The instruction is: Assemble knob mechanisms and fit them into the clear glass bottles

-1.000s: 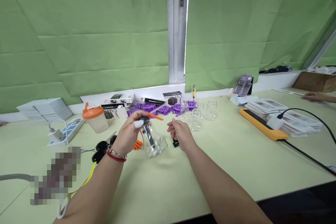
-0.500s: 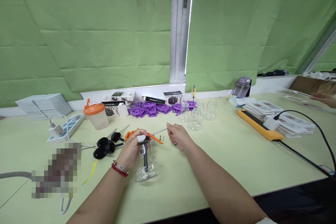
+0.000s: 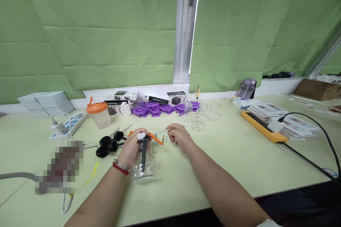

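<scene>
My left hand (image 3: 132,148) is closed round the top of a clear glass bottle (image 3: 149,168). A black stem (image 3: 143,159) hangs down inside the bottle from its black top, and a white wrap covers one fingertip. From beneath my fingers an orange strip-like handle (image 3: 156,138) sticks out to the right. My right hand (image 3: 181,137) pinches a thin metal rod (image 3: 160,132) that slants from the bottle's top; its far end is hidden by my fingers. Small screws (image 3: 156,139) and brass-coloured bits (image 3: 163,138) lie between the hands.
Black funnel-like parts (image 3: 108,145) with metal rods lie left, near an orange-lidded cup (image 3: 99,113) and power strip (image 3: 73,126). Behind are purple plastic parts (image 3: 151,108), boxes (image 3: 176,98) and glass bottles (image 3: 198,120). An orange power strip (image 3: 262,127) and stacked cards (image 3: 295,124) lie right.
The bottle in my left hand has shifted slightly left and up and stands more upright. My right hand has moved slightly, still on the rod. Another person's hand at far right has drawn back.
</scene>
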Motion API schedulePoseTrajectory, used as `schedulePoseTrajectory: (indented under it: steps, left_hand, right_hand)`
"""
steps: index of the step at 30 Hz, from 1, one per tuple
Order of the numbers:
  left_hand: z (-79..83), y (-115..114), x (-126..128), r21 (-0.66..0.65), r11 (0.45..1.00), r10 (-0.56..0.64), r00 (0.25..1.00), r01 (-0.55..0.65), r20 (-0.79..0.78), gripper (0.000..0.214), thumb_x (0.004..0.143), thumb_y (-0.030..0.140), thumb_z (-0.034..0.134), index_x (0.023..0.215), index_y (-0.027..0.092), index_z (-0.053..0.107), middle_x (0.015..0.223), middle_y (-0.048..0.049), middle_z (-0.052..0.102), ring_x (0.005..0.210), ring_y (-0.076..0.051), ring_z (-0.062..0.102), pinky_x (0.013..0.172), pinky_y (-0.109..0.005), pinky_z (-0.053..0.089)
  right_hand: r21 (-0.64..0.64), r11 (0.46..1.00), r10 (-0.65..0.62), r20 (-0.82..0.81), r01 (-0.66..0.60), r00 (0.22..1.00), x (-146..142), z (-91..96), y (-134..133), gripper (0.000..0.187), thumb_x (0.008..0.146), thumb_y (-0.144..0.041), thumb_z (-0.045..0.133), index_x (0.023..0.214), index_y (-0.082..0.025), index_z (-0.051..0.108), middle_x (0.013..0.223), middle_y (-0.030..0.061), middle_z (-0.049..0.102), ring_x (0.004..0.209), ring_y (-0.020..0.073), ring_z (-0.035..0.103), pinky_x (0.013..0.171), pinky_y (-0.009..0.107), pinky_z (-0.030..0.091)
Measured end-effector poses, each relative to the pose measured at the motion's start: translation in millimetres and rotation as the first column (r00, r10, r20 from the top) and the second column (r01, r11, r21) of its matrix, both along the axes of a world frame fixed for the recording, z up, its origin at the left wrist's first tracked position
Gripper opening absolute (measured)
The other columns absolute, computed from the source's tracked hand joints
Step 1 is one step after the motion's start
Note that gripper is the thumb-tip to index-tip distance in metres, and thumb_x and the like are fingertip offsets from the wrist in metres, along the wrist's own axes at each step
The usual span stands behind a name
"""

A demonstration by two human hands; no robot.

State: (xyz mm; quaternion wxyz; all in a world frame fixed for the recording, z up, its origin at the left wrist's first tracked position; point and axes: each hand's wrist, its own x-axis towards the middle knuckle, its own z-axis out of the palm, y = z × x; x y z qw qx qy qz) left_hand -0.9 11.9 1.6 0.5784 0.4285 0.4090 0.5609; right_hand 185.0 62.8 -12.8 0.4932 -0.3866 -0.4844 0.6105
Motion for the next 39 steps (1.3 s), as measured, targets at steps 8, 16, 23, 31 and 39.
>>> schedulePoseTrajectory:
  steps: [8, 16, 23, 31, 39]
  left_hand:
    - [-6.4, 5.1, -9.3, 0.028, 1.0, 0.016, 0.999, -0.014, -0.051, 0.009, 0.071, 0.025, 0.058, 0.077, 0.019, 0.056, 0.07, 0.0007, 0.063, 0.049, -0.012, 0.055, 0.051, -0.025, 0.042]
    - [-7.8, 6.1, -10.4, 0.01, 0.999, 0.044, 0.997, -0.044, -0.066, 0.014, 0.068, 0.029, 0.059, 0.077, 0.019, 0.056, 0.066, 0.0002, 0.063, 0.048, -0.014, 0.057, 0.048, -0.024, 0.041]
    - [-6.9, 6.0, -11.2, -0.012, 0.999, 0.036, 0.997, -0.036, -0.069, 0.013, 0.069, 0.028, 0.059, 0.077, 0.019, 0.055, 0.065, 0.0002, 0.063, 0.048, -0.014, 0.058, 0.047, -0.024, 0.04]
    - [-8.7, 6.6, -11.1, -0.016, 1.0, 0.022, 0.997, -0.023, -0.07, 0.013, 0.067, 0.028, 0.06, 0.076, 0.019, 0.057, 0.066, 0.0, 0.063, 0.048, -0.013, 0.056, 0.047, -0.024, 0.041]
    - [-8.8, 7.5, -11.7, -0.012, 1.0, 0.014, 0.998, -0.015, -0.067, 0.011, 0.07, 0.027, 0.059, 0.077, 0.019, 0.055, 0.064, 0.0011, 0.062, 0.048, -0.014, 0.056, 0.048, -0.025, 0.041]
  right_hand:
    - [-0.034, 0.999, 0.03, 0.142, -0.025, 0.989, 0.3, -8.5, 2.5, 0.032, 0.074, -0.044, 0.057, 0.061, -0.016, 0.052, 0.041, -0.0069, 0.044, 0.033, 0.0041, 0.03, 0.035, 0.019, 0.023]
    - [-0.033, 0.999, 0.044, 0.138, -0.04, 0.99, -0.9, -10.3, 1.4, 0.033, 0.074, -0.047, 0.06, 0.067, -0.015, 0.055, 0.051, -0.0032, 0.055, 0.037, 0.0052, 0.038, 0.035, 0.019, 0.029]
    - [0.002, 1.0, 0.025, 0.115, -0.025, 0.993, -1.2, -12.5, 2.5, 0.028, 0.07, -0.042, 0.065, 0.067, -0.016, 0.054, 0.054, -0.0026, 0.057, 0.041, 0.0061, 0.044, 0.038, 0.019, 0.035]
    - [0.0, 1.0, 0.014, 0.073, -0.014, 0.997, -0.8, -14.8, 4.1, 0.022, 0.066, -0.033, 0.068, 0.073, -0.015, 0.056, 0.055, -0.0035, 0.058, 0.041, 0.0059, 0.045, 0.04, 0.019, 0.037]
    - [-0.007, 1.0, 0.023, 0.064, -0.023, 0.998, -1.8, -16.4, 3.6, 0.029, 0.067, -0.042, 0.066, 0.065, -0.016, 0.054, 0.055, -0.0014, 0.058, 0.042, 0.0068, 0.046, 0.04, 0.02, 0.038]
